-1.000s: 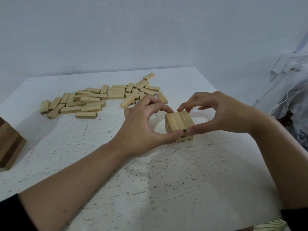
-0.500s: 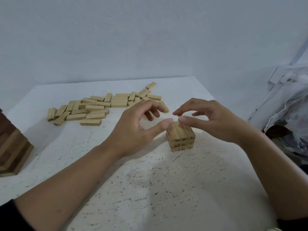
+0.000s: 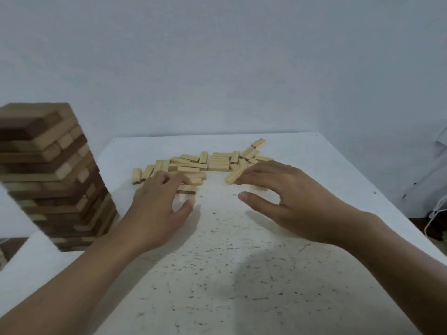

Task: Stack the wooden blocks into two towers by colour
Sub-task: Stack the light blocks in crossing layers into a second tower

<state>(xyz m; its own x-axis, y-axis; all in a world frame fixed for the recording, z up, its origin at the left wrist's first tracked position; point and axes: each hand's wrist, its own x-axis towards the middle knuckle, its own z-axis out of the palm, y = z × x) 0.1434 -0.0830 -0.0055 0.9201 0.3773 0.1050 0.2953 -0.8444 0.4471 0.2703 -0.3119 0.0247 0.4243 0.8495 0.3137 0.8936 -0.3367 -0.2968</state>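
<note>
Several loose light wooden blocks (image 3: 212, 163) lie scattered across the far middle of the white speckled table (image 3: 229, 274). A tall tower of dark and light brown blocks (image 3: 53, 177) stands at the left edge, blurred. My left hand (image 3: 157, 209) reaches out with its fingertips over the near blocks of the pile and its thumb apart, holding nothing. My right hand (image 3: 297, 201) hovers with fingers spread, fingertips next to a slanted light block (image 3: 233, 176). The small light stack is hidden, apparently beneath my right hand.
A plain pale wall rises behind the table. The table's right edge runs diagonally at the right, with a white cord (image 3: 435, 213) and pale fabric beyond it. The tall tower stands close to my left forearm.
Both hands have let go of the small light stack and moved forward to the loose pile. The view has tilted up and left, bringing the tall tower into sight.
</note>
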